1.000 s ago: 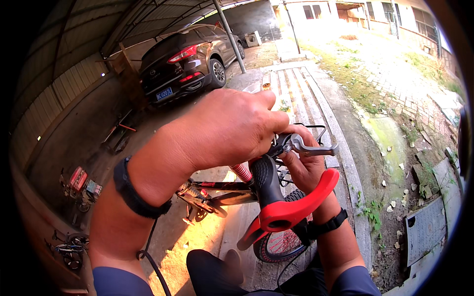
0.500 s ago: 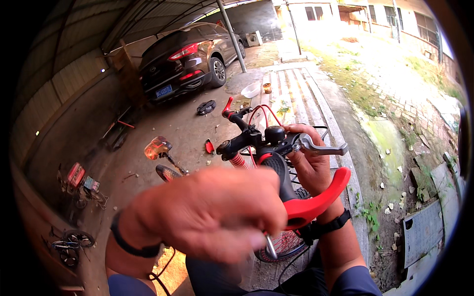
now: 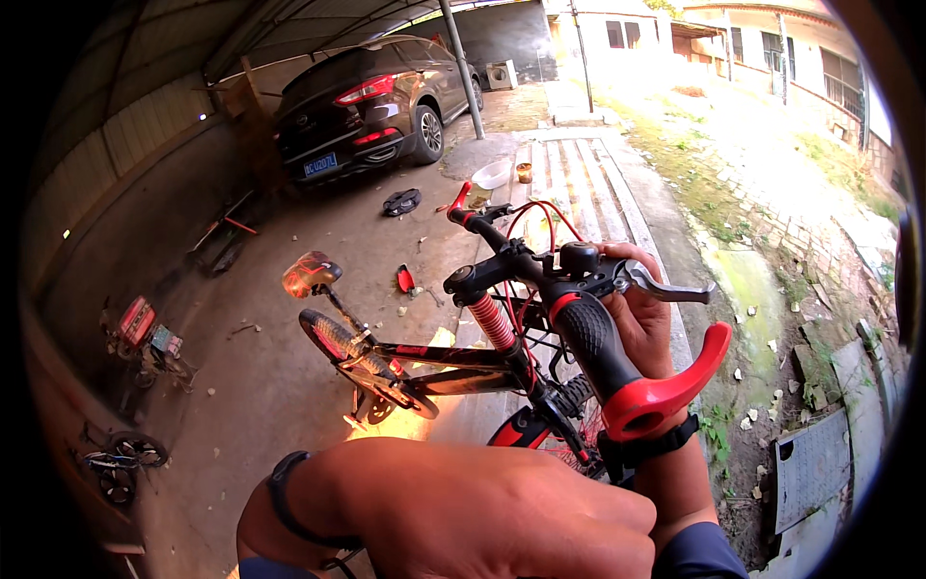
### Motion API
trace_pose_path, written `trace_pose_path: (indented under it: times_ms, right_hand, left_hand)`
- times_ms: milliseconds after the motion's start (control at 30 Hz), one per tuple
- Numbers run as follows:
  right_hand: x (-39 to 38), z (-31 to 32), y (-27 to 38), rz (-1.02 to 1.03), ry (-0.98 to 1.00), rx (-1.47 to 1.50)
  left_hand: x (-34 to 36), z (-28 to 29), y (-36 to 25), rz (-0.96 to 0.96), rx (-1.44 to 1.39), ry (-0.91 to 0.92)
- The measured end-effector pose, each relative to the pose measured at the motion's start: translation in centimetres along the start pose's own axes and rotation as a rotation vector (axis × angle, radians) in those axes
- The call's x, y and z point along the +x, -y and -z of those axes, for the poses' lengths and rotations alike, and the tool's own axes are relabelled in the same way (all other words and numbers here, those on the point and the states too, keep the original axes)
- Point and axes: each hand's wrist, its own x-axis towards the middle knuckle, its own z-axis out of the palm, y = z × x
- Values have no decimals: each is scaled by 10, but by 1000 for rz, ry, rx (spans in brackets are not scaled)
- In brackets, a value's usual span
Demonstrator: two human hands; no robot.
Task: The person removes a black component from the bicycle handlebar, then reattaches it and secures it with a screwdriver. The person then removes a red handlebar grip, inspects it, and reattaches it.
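A bicycle with a black and red frame [image 3: 453, 372] stands tilted in front of me, its handlebar [image 3: 502, 253] running toward me. My right hand [image 3: 641, 323] is closed around the silver brake lever [image 3: 666, 286] at its mount, partly hidden behind the bar. Beside it sit a black bell [image 3: 579, 256] and a black rubber grip [image 3: 595, 340] with a red bar end [image 3: 670, 391]. Below the bar end, large and close, my left hand [image 3: 511, 507] has its fingers curled; whatever is in them is hidden.
A dark car [image 3: 367, 106] is parked at the far left by a grey post [image 3: 463, 72]. A white basin [image 3: 492, 175], a small can [image 3: 524, 173] and a black round object [image 3: 401, 202] lie on the ground. Another small bike [image 3: 121, 466] is at the left; stone slabs [image 3: 815, 473] lie at right.
My left hand has dropped down and right, away from the bar end; a silver metal rod that showed at its fingers is now out of sight. The handlebar appears further right in view.
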Motion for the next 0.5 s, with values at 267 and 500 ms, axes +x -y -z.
trace_pose_path:
  times_ms: [267,500]
  right_hand:
    - [0,-2,3,-9,-8,23]
    - [0,-3,2,-29,-14,31]
  left_hand:
    - [5,0,6,-42,-55,84]
    - [8,13,-10,29,58,85]
